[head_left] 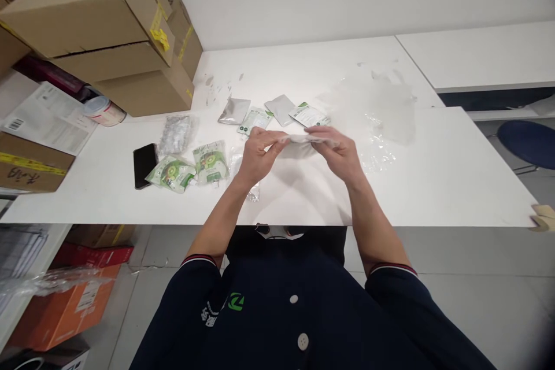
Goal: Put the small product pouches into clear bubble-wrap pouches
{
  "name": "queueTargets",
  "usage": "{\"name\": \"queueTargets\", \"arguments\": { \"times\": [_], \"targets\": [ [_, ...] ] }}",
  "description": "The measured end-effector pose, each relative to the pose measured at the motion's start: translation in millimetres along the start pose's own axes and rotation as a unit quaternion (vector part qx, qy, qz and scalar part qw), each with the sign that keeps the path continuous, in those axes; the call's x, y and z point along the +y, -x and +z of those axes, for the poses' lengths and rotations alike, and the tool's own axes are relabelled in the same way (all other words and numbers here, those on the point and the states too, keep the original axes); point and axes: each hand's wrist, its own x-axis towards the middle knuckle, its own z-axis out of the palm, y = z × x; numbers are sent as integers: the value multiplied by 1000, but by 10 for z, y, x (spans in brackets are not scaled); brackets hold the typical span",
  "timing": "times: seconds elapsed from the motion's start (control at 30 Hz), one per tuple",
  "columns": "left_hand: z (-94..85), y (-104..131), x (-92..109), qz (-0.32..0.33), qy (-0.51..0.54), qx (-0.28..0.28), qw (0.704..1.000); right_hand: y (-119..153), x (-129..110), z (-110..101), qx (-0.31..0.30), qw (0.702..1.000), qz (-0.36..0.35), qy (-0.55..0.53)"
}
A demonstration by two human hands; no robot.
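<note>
White, thin and seemingly pliable, the flat sheet-like piece (299,139) is held up above the counter (437,185), in front of the person's body and nearly edge-on to the camera. The left hand (259,156) pinches one end between thumb and curled fingers; the right hand (339,155) grips the other end the same way, both closed down to a narrow pinch. Whether it is a bag, a wrapper or a folded sheet cannot be told from this angle.

To handle it well, both pinches should be near the edge and level, with just enough tension to keep the span between them from sagging. Thumbs should work evenly, since a harder pull on one side would likely crease or tear something this thin. Beyond the hands lie a shiny silver foil packet (235,111) and a white-and-green printed packet (309,115); lowering the wrists could brush them. The crumpled clear plastic film (376,113) on the right is best avoided, as it could cling.
</note>
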Motion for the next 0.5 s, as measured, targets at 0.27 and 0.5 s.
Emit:
{"name": "queueTargets", "arguments": {
  "times": [0.27,0.5],
  "targets": [
    [21,642,-545,208,-170,-98,958,318,457,-67,-173,963,-130,163],
    [216,1167,-680,166,-247,-113,948,747,694,36,-229,964,-92,103]
  ]
}}
